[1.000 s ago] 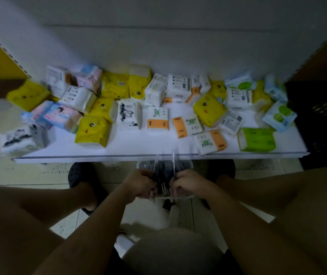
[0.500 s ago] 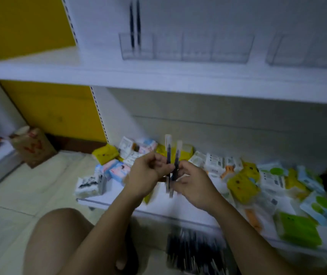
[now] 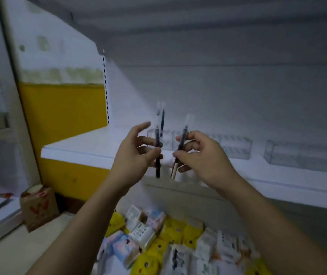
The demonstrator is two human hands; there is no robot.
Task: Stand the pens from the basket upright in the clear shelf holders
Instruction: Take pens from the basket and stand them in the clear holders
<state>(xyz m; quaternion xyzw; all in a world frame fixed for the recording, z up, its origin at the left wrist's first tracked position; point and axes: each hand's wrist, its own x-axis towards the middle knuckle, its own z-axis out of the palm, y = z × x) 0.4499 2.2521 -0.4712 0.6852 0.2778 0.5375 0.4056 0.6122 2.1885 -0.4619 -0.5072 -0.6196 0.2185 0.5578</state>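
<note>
My left hand pinches a dark pen upright between thumb and fingers. A second dark pen with a clear cap and pale lower end leans slightly in my right hand, which pinches it. Both hands are raised in front of the white shelf. Behind them a row of clear holders stands on that shelf, and its leftmost compartment holds two upright pens. Another clear holder sits further right. The basket is out of view.
Below the shelf, a lower shelf carries several tissue packs in yellow, white and pastel wrappers. A brown paper bag stands on the floor at the left beside a yellow side panel. Another shelf overhangs at the top.
My view has tilted up from the basket and lower shelf to the holder shelf. Both hands have risen with the pens and moved apart, one pen in each.
</note>
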